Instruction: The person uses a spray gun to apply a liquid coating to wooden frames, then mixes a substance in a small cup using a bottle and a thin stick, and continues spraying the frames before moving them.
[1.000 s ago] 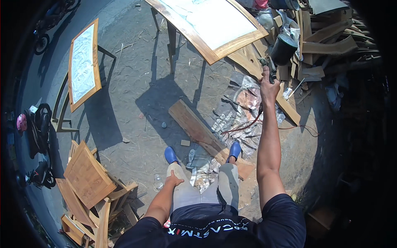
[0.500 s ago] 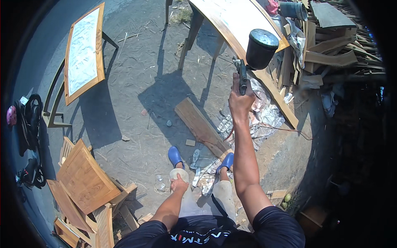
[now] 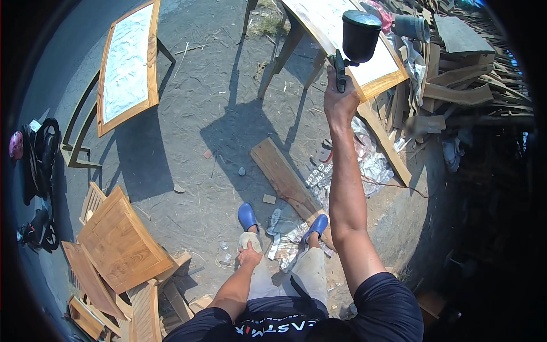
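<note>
The right hand [image 3: 341, 108] is wrapped firmly around the grip of a spray gun [image 3: 341, 71], its arm stretched well forward; the finger on the trigger side is too hidden to make out. The gun's black cup [image 3: 360, 40] sits upright at its right, seen against the near corner of a white-covered table with a wooden border [image 3: 382, 85]; how much gap lies between gun and wood cannot be judged. The left hand [image 3: 249, 255] rests on the left knee of the pale trousers [image 3: 310, 271], its fingers curving over the cloth, though how far they are parted cannot be told. As for writing, bold pale lettering with a touch of red runs across the front of the dark shirt [image 3: 273, 313], with a smaller line of letters beside it. White print also shows on a crumpled plastic sheet [image 3: 376, 151] on the ground, partly covered from view by the right forearm. Beside that sheet lies a wooden plank [image 3: 285, 176], its lower end near the right blue clog [image 3: 317, 225]. A second white-covered table [image 3: 152, 62] stands at upper left, well apart from both hands.
</note>
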{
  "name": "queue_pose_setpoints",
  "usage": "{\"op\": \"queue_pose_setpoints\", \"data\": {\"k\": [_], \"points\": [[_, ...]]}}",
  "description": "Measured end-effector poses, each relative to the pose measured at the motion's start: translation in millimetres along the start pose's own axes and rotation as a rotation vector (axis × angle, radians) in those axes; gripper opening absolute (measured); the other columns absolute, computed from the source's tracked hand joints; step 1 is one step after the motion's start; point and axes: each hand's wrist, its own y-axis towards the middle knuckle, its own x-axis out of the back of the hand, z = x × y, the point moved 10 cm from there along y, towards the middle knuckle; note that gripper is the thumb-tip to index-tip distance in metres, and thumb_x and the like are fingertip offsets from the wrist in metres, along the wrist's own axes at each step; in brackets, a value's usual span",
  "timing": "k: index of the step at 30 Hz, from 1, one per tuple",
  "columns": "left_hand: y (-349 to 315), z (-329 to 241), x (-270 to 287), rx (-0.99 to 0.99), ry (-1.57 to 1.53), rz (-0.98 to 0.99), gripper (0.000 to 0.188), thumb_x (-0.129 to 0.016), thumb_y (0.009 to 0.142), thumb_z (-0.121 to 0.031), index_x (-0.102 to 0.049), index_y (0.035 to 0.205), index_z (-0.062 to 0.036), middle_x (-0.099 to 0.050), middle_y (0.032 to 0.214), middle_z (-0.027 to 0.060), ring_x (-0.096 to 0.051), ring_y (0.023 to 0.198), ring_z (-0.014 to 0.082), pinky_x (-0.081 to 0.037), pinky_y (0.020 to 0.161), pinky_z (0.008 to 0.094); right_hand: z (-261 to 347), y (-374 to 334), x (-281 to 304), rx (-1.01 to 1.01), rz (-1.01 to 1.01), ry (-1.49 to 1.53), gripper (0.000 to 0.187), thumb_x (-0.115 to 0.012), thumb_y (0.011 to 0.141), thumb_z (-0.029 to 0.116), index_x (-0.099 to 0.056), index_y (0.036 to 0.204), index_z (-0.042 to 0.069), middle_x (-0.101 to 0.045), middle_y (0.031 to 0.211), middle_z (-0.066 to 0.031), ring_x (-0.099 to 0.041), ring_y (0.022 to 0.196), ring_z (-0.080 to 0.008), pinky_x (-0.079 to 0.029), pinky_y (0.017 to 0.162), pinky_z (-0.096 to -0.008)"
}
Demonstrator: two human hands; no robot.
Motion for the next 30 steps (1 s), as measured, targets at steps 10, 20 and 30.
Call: {"op": "queue_pose_setpoints", "data": {"k": [10,20,30], "points": [[22.8,82.2,45.0,-0.190,-0.298,-0.032,0.078,-0.055,0.091,-0.064,-0.046,0.150,-0.0142,-0.058,0.141,0.0236,-0.052,0.134,0.0387,-0.041,0.113,0.0457,-22.0,-58.3,74.9,-0.181,0.015,-0.080,0.043,-0.067,0.098,0.040,-0.071,0.093,-0.003,-0.064,0.062,-0.0175,-0.061,0.053,-0.0280,-0.047,0.057,-0.0408],[11.0,138.5,116.7,-0.152,-0.499,-0.159,0.061,-0.058,0.094,-0.054,-0.059,0.136,-0.0091,-0.066,0.124,0.0265,-0.061,0.121,0.0409,-0.048,0.103,0.0466,57.4,32.5,-27.0,0.121,-0.044,0.080,0.041,-0.065,0.099,0.040,-0.072,0.107,0.000,-0.070,0.069,-0.0198,-0.070,0.063,-0.0345,-0.052,0.061,-0.0434],[-37.8,107.8,228.2,-0.075,-0.881,-0.261,0.044,-0.059,0.100,-0.041,-0.066,0.123,-0.0044,-0.072,0.087,0.0125,-0.070,0.076,0.0207,-0.056,0.076,0.0357,80.0,148.7,-147.9,0.132,-0.046,0.066,0.041,-0.070,0.095,0.037,-0.071,0.096,-0.004,-0.069,0.075,-0.0246,-0.070,0.072,-0.0392,-0.052,0.064,-0.0448]]}}
